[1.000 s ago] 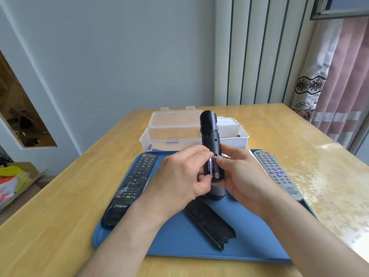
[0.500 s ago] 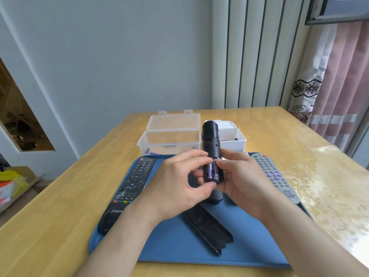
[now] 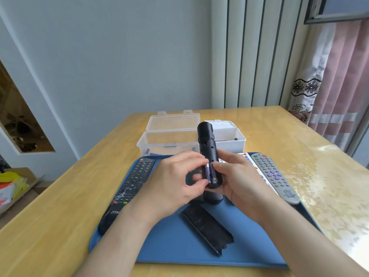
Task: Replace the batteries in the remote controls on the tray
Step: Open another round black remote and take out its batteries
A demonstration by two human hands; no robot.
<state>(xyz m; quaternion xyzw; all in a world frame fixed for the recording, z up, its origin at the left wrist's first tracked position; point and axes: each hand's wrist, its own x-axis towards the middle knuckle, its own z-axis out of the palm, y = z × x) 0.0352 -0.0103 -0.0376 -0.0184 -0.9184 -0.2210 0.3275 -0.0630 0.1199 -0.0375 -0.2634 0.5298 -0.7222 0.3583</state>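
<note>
Batteries point(image 3: 211, 172), two purple cells side by side, sit in the open back of a black remote point(image 3: 207, 156) held upright over the middle of the blue tray point(image 3: 175, 248). Nearest the camera on that tray lies the long black battery cover point(image 3: 207, 228), loose and at a slant, just below the held remote's lower end. Above it the left hand point(image 3: 171, 182) pinches the cells between forefinger and thumb, fingers narrowed on them, while the right hand point(image 3: 237, 176) wraps the remote's body from the other side, its thumb resting at the top of the compartment. I judge the step in hand to be working the cells in the bay; whether they are going in or coming out, I cannot tell. The next move calls for a firm grip on the remote and, if these are the new cells, picking up the cover and sliding it back on.

A dark remote point(image 3: 129, 186) lies along the tray's left side, a grey one point(image 3: 275, 176) along the right, with a white remote partly hidden behind the right hand. Beyond the tray on the bench point(image 3: 60, 206) stand two open clear plastic boxes point(image 3: 169, 140), the left one holding more purple cells. Nothing blocks the cover, though both hands are occupied.
</note>
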